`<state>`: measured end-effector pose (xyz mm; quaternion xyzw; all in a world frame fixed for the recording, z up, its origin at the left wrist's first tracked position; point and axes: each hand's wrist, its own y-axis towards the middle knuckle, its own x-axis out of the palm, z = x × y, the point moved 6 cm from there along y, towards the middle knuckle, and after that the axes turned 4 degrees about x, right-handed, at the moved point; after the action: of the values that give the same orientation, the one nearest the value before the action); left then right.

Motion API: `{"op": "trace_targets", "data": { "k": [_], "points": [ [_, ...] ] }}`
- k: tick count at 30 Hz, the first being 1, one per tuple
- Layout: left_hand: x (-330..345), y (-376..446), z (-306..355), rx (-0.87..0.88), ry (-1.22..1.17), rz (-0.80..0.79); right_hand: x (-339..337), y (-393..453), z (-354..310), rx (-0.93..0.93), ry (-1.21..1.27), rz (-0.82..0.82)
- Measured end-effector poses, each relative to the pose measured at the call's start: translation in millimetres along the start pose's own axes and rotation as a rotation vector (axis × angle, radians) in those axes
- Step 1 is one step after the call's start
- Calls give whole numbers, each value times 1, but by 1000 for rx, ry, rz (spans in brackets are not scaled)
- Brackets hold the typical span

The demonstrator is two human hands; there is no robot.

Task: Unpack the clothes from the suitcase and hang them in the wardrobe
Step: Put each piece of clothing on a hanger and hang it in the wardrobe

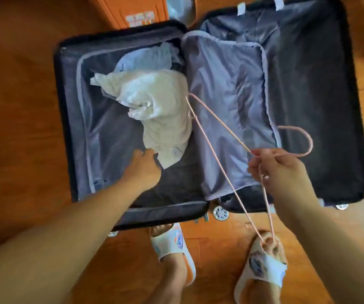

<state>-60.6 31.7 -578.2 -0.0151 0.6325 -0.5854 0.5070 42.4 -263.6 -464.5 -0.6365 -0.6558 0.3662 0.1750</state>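
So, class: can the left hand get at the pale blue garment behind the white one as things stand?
Probably yes: the left hand is in the open suitcase, touching the white garment; the blue garment lies uncovered beyond it, lid open.

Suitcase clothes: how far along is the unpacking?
Done: suitcase lies open. In hand: right hand holds a pink hanger; left hand reaches the white garment. Left: it and the blue garment remain inside; no wardrobe in view.
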Motion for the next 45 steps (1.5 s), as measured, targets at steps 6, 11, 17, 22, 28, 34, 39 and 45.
{"op": "trace_targets", "data": {
  "k": [6, 11, 17, 22, 28, 34, 39, 45],
  "points": [
    [-27, 166, -12, 178, 567, 51, 58, 56, 48, 2, 83, 38],
    [-47, 143, -13, 331, 348, 238, 50, 24, 59, 54, 76, 93],
    [-129, -53, -29, 31, -735, 527, 17, -75, 14, 138, -57, 75],
    [-264, -244, 8, 26, -1270, 585, -24, -179, -100, -2, -265, -9],
    [-432, -472, 105, 297, -1658, 526, -51, -298, -231, -245, -518, -217],
    [-501, -669, 160, 423, -1959, 623, -52, -469, -306, -545, -440, -529],
    [-511, -793, 170, 498, -1918, 691, -59, -516, -348, -833, -543, -373],
    [-503, -873, 148, 542, -1822, 732, -74, -568, -440, -976, -460, -671]
  ]
}}
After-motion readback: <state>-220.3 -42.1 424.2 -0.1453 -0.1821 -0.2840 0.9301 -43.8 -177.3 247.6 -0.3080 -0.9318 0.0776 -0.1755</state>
